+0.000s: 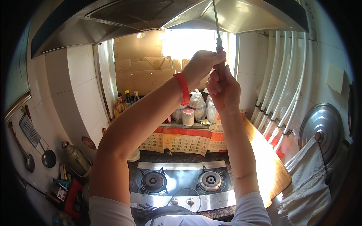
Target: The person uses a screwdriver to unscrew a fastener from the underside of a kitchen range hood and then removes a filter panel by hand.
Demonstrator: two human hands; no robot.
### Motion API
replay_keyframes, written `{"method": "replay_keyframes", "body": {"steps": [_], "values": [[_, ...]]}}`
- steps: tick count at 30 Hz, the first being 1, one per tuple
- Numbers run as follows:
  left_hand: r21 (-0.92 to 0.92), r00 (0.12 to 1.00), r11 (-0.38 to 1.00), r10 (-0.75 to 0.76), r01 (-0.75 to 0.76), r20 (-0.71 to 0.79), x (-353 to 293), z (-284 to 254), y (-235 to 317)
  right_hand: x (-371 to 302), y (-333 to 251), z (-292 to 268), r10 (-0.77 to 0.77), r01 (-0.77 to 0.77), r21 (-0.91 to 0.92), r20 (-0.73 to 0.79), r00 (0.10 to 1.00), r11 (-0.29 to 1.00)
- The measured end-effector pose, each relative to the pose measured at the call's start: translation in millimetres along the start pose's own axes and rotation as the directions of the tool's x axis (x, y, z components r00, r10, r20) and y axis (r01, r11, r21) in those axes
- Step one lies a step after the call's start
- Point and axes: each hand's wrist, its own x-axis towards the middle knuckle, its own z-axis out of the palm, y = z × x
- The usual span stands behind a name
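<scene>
Both arms reach up toward a metal range hood (245, 17) above the stove. A screwdriver (219, 46) with a long thin shaft and a dark red and black handle points upward, its shaft running up in front of the hood; the tip lies beyond the upper picture edge. My left hand (201, 66), a red band on its wrist, is closed with thumb and fingers at the upper part of the handle. Just below, my right hand (227, 90) is closed around the lower end of the handle.
Below my arms is a two-burner gas stove (181, 180). Bottles (127, 98), a lidded jar (188, 116) and plastic bags (197, 105) stand at the window. White pipes (281, 79), a wooden board (271, 165), a cloth (305, 184) and a pot lid (322, 126) are at right.
</scene>
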Motion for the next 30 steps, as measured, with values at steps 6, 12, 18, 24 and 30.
{"method": "replay_keyframes", "body": {"steps": [6, 12, 18, 24, 30], "values": [[0.152, 0.995, 0.985, 0.086, -0.078, -0.043, 9, -9, -7, -1, -2, 13, -0.202, 0.114, -0.315, -0.265, 0.943, 0.942], [0.139, 0.995, 0.986, 0.100, -0.096, -0.021, 9, -1, -4, 1, 1, 18, -0.356, 0.165, -0.521, -0.292, 0.888, 0.838], [0.042, 0.985, 0.993, 0.117, -0.113, -0.125, 2, 14, 5, -3, 7, 18, -0.390, 0.235, -0.484, -0.249, 0.887, 0.843], [-0.034, 0.999, 0.999, -0.020, 0.019, -0.046, 2, 9, 3, -6, -5, 17, -0.015, 0.017, 0.100, -0.020, 1.000, 0.995], [0.044, 0.997, 0.996, 0.079, -0.080, 0.012, 4, 2, 2, 1, -7, 13, -0.174, 0.129, -0.224, -0.196, 0.965, 0.966]]}}
